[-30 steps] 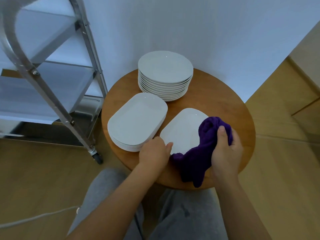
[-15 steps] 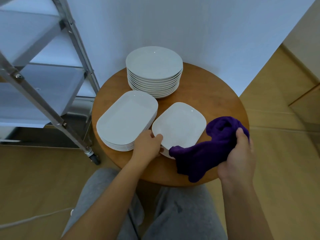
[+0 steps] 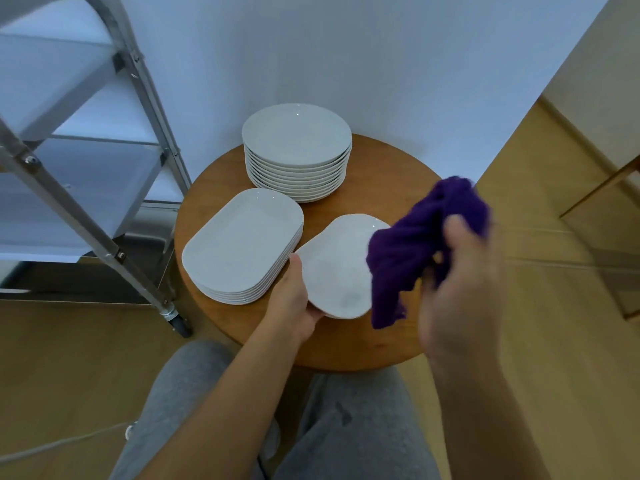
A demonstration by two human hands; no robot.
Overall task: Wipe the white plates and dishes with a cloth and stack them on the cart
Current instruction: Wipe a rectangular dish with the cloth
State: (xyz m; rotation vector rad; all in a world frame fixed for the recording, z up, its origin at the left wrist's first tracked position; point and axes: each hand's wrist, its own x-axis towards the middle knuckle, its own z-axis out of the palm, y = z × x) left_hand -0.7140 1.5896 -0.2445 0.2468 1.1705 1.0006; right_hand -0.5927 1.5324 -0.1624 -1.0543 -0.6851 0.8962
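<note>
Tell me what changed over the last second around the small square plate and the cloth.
The left hand took hold of the small square plate by its near edge and tilted it up off the round table. The right hand, gripping the purple cloth, swung off the plate to the right and up. Both plate stacks stayed put.

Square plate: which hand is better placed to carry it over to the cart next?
Left. The left hand already grips the square plate by its edge, and the cart stands on that side. The right hand holds the purple cloth.
</note>
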